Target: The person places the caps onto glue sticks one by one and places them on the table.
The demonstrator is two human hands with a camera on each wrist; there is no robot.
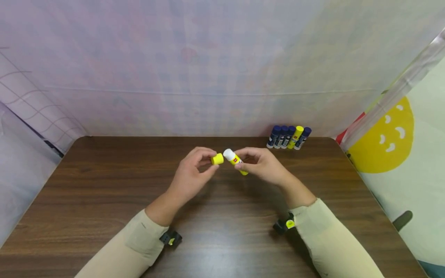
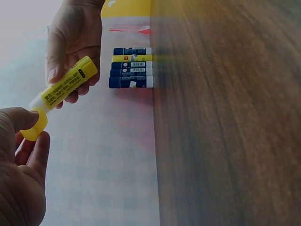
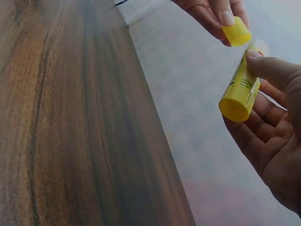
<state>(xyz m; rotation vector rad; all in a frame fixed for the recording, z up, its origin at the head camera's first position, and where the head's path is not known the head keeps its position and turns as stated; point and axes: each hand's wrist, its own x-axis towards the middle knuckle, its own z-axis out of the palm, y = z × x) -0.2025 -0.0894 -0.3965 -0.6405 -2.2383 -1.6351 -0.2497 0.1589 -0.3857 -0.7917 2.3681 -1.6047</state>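
Note:
A yellow glue stick (image 1: 233,158) with a white top end is pinched in my right hand (image 1: 261,164), tilted above the table. My left hand (image 1: 190,173) pinches its yellow cap (image 1: 217,158) between thumb and fingers. In the head view the cap is off, a small gap from the white end. The right wrist view shows the glue stick (image 3: 240,89) from its yellow base, with the cap (image 3: 236,32) beyond it. From the left wrist, printed text shows on the glue stick (image 2: 68,84), and the cap (image 2: 35,126) overlaps its white end.
Several capped glue sticks stand in a row at the table's back right: dark blue ones (image 1: 274,136) and a yellow one (image 1: 295,137). A pale checked cloth (image 1: 194,69) hangs behind the brown wooden table (image 1: 104,185). A patterned curtain (image 1: 417,200) borders the right side.

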